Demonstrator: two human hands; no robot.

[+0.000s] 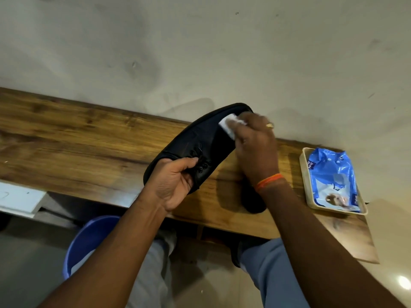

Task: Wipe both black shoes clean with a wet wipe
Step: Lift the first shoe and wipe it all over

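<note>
A black lace-up shoe (195, 138) is held tilted above the wooden table (77, 141), toe pointing up toward the wall. My left hand (175, 183) grips it at the lace end. My right hand (255, 143) presses a white wet wipe (229, 127) against the shoe near its toe; the fingers look blurred. The second black shoe (253, 201) rests on the table below my right wrist, mostly hidden by that arm.
A beige tray (303, 174) at the table's right end holds a blue wet-wipe pack (333, 181). A blue bucket (89, 238) stands on the floor under the table's front edge, left of my knees. The wall runs right behind the table.
</note>
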